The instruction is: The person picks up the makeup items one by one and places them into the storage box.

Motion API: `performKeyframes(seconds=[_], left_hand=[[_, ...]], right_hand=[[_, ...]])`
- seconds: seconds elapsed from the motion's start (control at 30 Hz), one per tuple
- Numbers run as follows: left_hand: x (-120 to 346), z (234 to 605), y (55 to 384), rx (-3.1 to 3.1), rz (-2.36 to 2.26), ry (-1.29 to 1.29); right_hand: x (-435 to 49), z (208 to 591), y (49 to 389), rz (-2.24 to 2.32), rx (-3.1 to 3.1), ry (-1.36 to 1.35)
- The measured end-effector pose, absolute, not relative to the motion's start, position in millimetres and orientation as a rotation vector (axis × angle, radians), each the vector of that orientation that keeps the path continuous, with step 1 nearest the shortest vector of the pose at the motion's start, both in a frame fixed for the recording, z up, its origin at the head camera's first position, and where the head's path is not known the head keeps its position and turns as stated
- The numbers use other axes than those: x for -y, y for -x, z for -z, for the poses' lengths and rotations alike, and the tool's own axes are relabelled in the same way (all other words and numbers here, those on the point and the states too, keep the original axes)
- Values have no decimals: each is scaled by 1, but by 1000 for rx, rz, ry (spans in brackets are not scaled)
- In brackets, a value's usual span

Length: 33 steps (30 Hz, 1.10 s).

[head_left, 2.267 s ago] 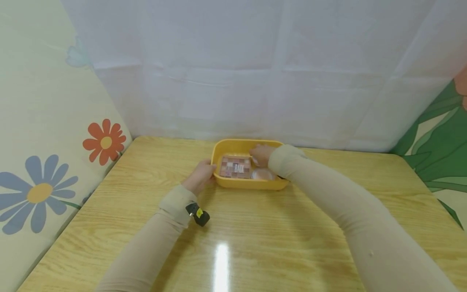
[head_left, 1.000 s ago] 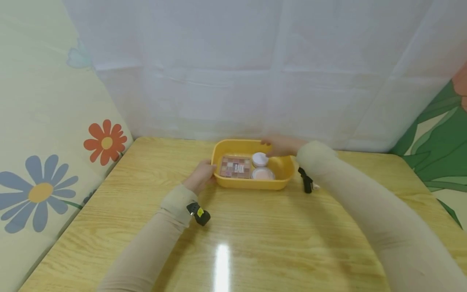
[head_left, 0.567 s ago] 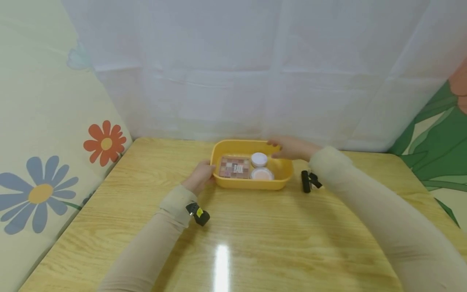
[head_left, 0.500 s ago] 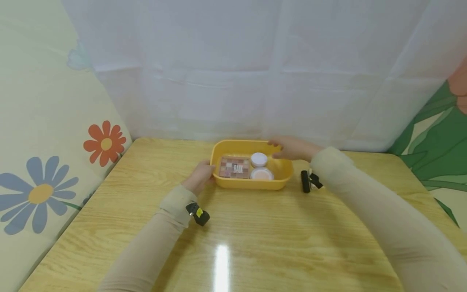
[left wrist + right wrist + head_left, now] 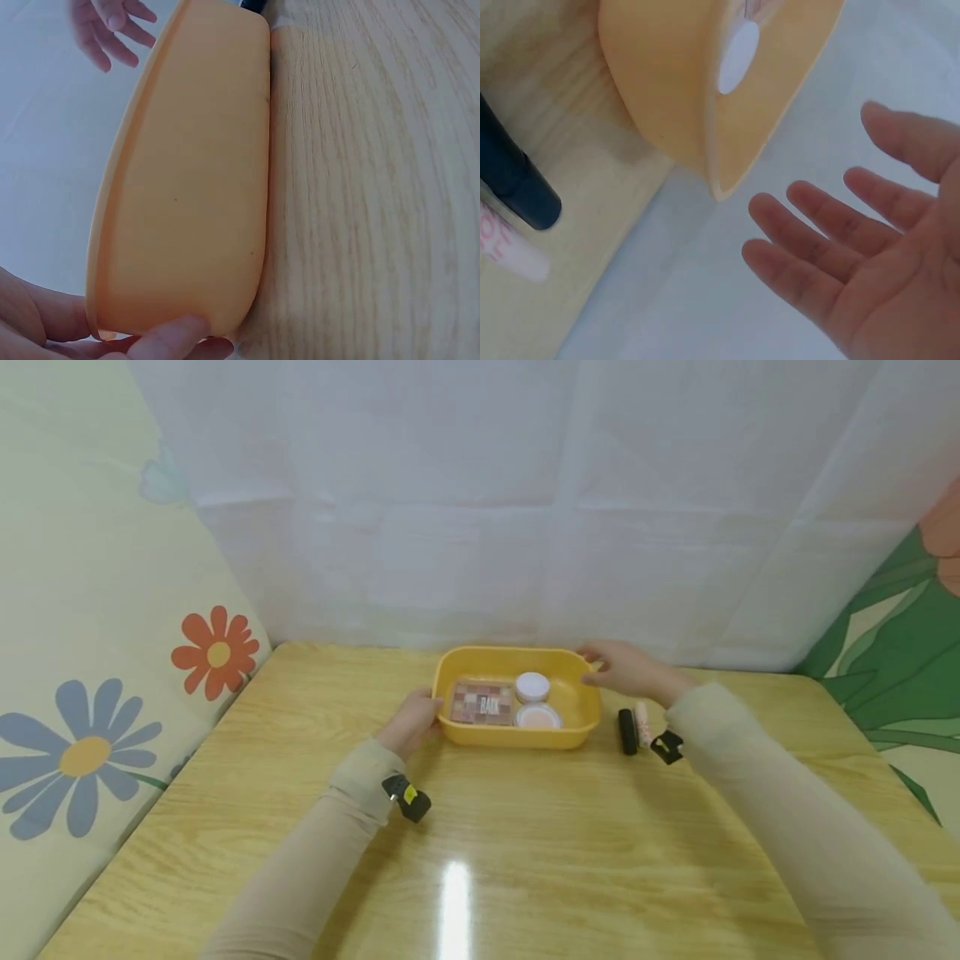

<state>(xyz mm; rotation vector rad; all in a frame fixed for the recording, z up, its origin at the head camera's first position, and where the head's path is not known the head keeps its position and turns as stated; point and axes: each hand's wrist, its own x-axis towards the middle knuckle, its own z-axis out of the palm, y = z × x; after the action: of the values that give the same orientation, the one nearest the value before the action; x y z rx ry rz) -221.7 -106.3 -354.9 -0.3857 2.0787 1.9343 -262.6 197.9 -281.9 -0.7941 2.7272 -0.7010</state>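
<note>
A yellow tray (image 5: 517,737) sits at the back of the wooden table (image 5: 525,843). It holds an eyeshadow palette (image 5: 483,702), a white jar (image 5: 532,687) and a round pink compact (image 5: 538,717). My left hand (image 5: 414,717) grips the tray's left end; in the left wrist view its thumb (image 5: 176,335) presses the tray's outer wall (image 5: 195,187). My right hand (image 5: 626,668) hovers open just past the back right corner. In the right wrist view its spread fingers (image 5: 817,247) are apart from the tray (image 5: 667,97).
A black tube (image 5: 627,732) and a pink tube (image 5: 642,723) lie on the table right of the tray, close under my right wrist. A white curtain (image 5: 525,527) hangs right behind the tray. Flowered panels (image 5: 90,610) flank the table.
My right hand drew out of the tray and moved right, past its back right corner, leaving the white jar inside. The two tubes came into view. My left hand stayed.
</note>
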Motion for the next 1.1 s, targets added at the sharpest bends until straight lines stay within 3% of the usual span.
performKeyframes(seconds=[0.37,1.1], left_hand=[[106,356,222,-2045,-1977,376],[105,355,221,-2038,-1971,398]], right_hand=[[-211,292,251,932,-2787,557],[-240,320,236,1072,-2874,421]])
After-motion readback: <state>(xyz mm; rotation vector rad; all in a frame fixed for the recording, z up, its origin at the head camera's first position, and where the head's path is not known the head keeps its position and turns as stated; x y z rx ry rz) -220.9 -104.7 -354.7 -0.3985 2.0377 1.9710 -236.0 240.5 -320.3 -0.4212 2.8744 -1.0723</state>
